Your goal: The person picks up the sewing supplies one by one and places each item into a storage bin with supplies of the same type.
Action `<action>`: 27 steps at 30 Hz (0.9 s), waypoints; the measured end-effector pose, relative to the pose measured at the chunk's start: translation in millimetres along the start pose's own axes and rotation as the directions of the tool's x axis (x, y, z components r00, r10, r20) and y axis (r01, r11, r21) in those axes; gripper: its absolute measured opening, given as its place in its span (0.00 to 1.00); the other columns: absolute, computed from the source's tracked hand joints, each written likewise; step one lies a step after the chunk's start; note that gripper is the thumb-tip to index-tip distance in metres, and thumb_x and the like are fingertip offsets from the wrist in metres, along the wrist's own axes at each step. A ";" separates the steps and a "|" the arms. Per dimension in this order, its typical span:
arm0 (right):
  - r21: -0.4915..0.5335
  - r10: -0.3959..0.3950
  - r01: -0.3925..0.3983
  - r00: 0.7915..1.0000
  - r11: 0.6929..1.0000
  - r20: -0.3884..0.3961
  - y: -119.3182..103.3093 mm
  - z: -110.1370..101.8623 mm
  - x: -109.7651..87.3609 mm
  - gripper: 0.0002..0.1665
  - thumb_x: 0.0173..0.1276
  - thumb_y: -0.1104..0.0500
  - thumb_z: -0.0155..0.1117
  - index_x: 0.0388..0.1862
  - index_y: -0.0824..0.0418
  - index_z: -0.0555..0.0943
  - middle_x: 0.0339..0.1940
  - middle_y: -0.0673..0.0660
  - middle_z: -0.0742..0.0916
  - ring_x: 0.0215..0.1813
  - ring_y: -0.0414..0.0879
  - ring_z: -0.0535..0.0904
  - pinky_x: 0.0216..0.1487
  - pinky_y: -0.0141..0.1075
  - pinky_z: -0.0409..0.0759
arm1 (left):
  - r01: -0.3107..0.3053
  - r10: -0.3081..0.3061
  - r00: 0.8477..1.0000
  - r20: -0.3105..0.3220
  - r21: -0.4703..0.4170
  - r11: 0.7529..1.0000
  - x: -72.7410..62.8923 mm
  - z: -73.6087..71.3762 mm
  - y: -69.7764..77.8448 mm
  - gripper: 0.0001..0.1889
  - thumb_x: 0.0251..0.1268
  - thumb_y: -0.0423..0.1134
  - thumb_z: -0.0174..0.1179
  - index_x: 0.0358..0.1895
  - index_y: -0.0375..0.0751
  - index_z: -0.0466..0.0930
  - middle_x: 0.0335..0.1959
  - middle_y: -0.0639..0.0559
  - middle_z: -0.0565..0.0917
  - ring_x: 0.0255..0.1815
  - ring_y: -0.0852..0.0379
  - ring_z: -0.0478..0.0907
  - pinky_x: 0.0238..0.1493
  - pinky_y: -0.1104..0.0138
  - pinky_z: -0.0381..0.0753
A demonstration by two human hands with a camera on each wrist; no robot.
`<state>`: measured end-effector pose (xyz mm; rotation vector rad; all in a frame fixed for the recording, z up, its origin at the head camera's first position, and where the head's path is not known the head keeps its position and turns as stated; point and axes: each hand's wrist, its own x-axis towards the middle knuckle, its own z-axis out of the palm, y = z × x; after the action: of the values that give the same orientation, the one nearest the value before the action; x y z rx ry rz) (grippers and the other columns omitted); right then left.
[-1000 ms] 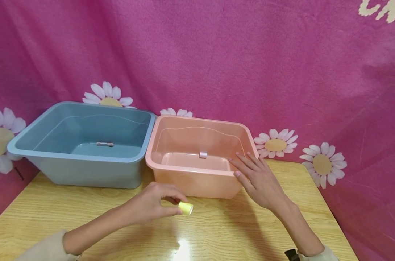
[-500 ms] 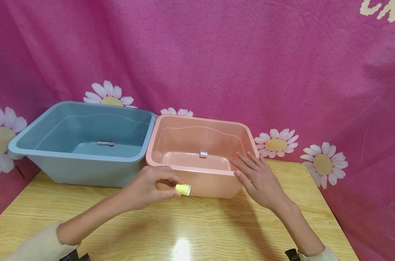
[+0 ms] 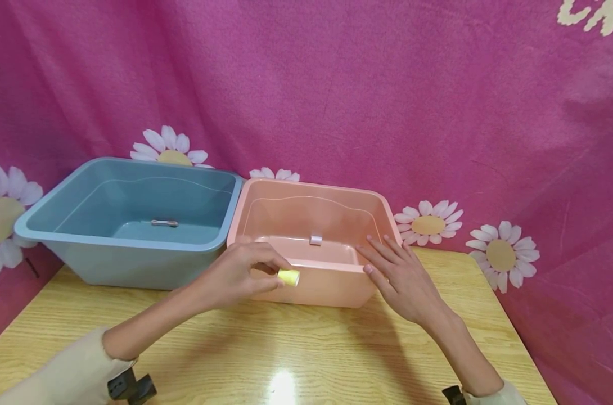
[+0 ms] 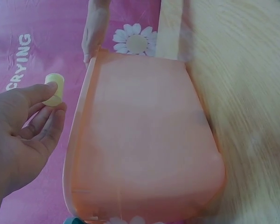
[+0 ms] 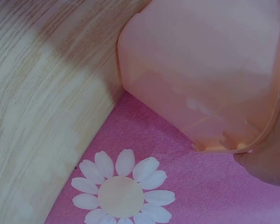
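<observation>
My left hand (image 3: 240, 273) pinches a small yellow cylinder (image 3: 288, 277) with a white end between thumb and fingertips. In the head view it overlaps the pink bin's upper front wall. The left wrist view shows the same yellow cylinder (image 4: 54, 89) beyond the bin's rim line, apart from it. My right hand (image 3: 405, 281) rests with straight, spread fingers over the right front corner of the pink bin (image 3: 306, 284). Inside that bin lies a small pale lilac piece (image 3: 315, 240). In the right wrist view only part of the right hand (image 5: 266, 156) shows, at the rim.
A blue bin (image 3: 134, 261) stands directly left of the pink one, holding a thin pinkish item with looped ends (image 3: 164, 223). Both stand on a wood-grain table (image 3: 327, 354). A magenta cloth (image 3: 337, 101) with daisies hangs close behind them.
Carrying the yellow cylinder, my left hand has risen from over the table to near the pink bin's front rim. The right hand stays at the corner.
</observation>
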<state>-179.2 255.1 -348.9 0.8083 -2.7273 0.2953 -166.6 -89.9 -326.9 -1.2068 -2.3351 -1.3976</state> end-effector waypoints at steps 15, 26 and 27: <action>0.001 -0.003 0.003 1.000 1.000 0.000 1.2 1.0 0.5 0.27 0.81 0.47 0.48 0.75 0.48 0.70 0.76 0.54 0.69 0.77 0.62 0.57 0.73 0.62 0.48 | 0.145 -0.145 0.989 0.004 -0.080 0.986 20.9 -7.0 2.3 0.11 0.56 0.25 0.71 0.43 0.34 0.86 0.38 0.50 0.86 0.40 0.56 0.84 0.46 0.68 0.83; -0.001 -0.008 0.008 1.000 1.000 -0.010 1.1 1.1 0.1 0.27 0.81 0.48 0.48 0.75 0.49 0.70 0.75 0.55 0.70 0.76 0.63 0.58 0.73 0.62 0.50 | 0.175 -0.174 0.984 0.031 -0.044 0.984 37.4 -1.0 -0.2 0.13 0.58 0.25 0.69 0.48 0.31 0.86 0.40 0.50 0.85 0.42 0.55 0.83 0.48 0.69 0.81; -0.002 -0.007 0.007 1.000 1.000 -0.011 1.1 1.0 -0.1 0.27 0.81 0.48 0.48 0.75 0.49 0.70 0.75 0.55 0.70 0.76 0.63 0.58 0.72 0.62 0.50 | 0.178 -0.176 0.984 0.034 -0.049 0.983 39.4 -0.3 -0.7 0.13 0.58 0.24 0.68 0.48 0.31 0.86 0.40 0.49 0.85 0.43 0.55 0.83 0.48 0.70 0.81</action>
<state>-179.9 255.8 -350.0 0.8129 -2.7139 0.2942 -193.2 -68.5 -307.2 -1.0611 -2.4942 -1.5145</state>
